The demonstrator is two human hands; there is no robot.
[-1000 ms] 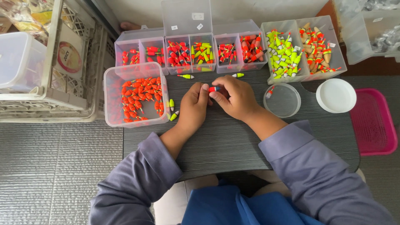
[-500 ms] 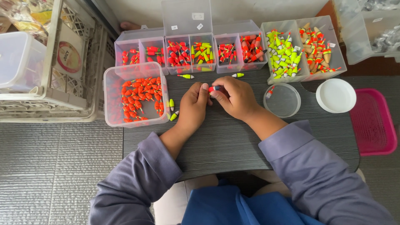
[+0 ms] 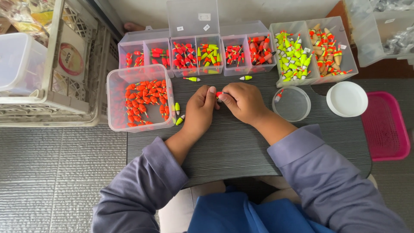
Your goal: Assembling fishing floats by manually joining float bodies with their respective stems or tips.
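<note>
Red float (image 3: 219,94) pinched between left hand (image 3: 199,110) and right hand (image 3: 243,102), table centre; probably being assembled. Orange-float tub (image 3: 140,103) at 9 o'clock well filled; loose yellow floats (image 3: 177,113) remain unsorted.

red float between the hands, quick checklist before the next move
1. Small red float pinched between both hands: ok.
2. Left hand and right hand meet over the dark table: ok.
3. Clear tub of orange floats open beside the left hand: ok.
4. Loose yellow-green floats lie by that tub, clear of the table edge: ok.
5. Round clear dish and white lid sit apart, within reach of the right hand: ok.
6. Float fully assembled: cannot tell.
</note>
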